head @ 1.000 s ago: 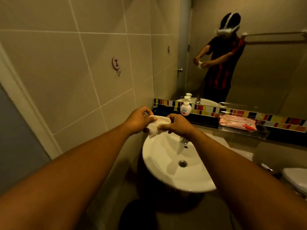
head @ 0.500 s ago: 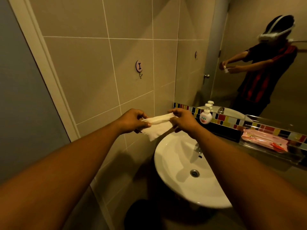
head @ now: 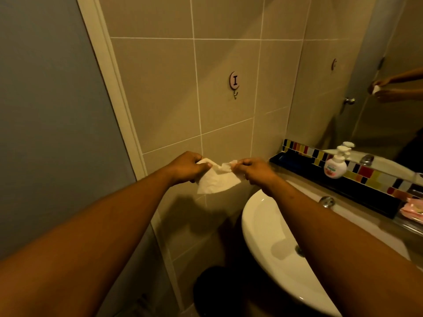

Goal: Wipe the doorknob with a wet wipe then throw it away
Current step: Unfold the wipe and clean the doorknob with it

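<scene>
A white wet wipe [head: 216,179] hangs stretched between both my hands in front of the tiled wall. My left hand [head: 186,167] pinches its left end and my right hand [head: 253,170] pinches its right end, with the loose part drooping below. A metal doorknob [head: 349,101] shows only as a reflection in the mirror at the right. The grey door [head: 45,122] fills the left side; its own knob is out of view. A dark round bin [head: 215,291] stands on the floor under the sink.
A white sink [head: 270,232] sits at the lower right with a tap [head: 326,200]. A soap pump bottle [head: 335,164] stands on the dark ledge by the coloured tile strip. A pink packet [head: 412,208] lies at the right edge. A wall hook [head: 234,82] hangs above my hands.
My view has swung left from the sink toward the door. The wipe, bunched a second ago, was pulled open between my hands, and both hands have moved left off the basin.
</scene>
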{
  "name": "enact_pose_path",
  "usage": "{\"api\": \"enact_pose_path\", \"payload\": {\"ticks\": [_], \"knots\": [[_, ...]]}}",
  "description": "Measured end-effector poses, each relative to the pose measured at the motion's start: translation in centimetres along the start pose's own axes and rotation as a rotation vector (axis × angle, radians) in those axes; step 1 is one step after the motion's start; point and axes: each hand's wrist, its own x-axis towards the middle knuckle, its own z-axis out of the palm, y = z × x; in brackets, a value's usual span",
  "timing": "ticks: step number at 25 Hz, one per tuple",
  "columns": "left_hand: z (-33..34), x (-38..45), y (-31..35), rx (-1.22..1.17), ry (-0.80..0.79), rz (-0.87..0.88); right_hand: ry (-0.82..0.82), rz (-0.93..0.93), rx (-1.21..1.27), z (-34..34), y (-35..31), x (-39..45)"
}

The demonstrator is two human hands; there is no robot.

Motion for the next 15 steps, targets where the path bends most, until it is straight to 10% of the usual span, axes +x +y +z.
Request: {"api": "enact_pose_path", "payload": {"ticks": [15], "knots": [[-8.4, -8.3, -13.0, -0.102, 0.128, -0.222, -0.162, 0.271, 0.210, 15.1, -5.3, 1.0]]}}
